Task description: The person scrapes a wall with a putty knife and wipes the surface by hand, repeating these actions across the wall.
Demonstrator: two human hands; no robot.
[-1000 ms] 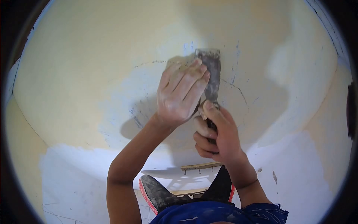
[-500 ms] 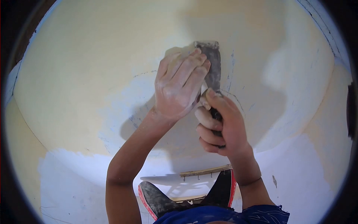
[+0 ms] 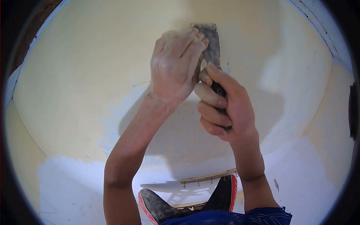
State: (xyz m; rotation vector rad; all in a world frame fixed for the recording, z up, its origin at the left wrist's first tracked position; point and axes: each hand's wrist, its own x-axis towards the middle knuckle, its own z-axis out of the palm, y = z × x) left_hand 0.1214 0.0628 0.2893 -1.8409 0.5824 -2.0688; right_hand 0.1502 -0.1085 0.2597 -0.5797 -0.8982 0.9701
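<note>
A scraper [image 3: 212,43] with a wide, dusty grey blade and a black handle lies against the pale yellow wall [image 3: 93,75], blade edge upward. My right hand [image 3: 230,105] is closed round its handle, with the thumb laid along the top near the blade. My left hand [image 3: 174,65], whitened with dust, has its fingers stretched out together, and their tips rest on the left side of the blade. The underside of that palm is hidden. Below both hands, the wall has whitish, bluish scraped patches.
A wooden strip with several hooks [image 3: 208,176] shows low down, beside my black shoes [image 3: 155,206] with red-and-white edges. White wall [image 3: 75,187] lies along the bottom. A dark object [image 3: 352,112] sits at the right edge.
Both hands and the scraper have moved up the wall together, slightly leftward. The right hand's hold on the handle and the left fingers on the blade stay the same.
</note>
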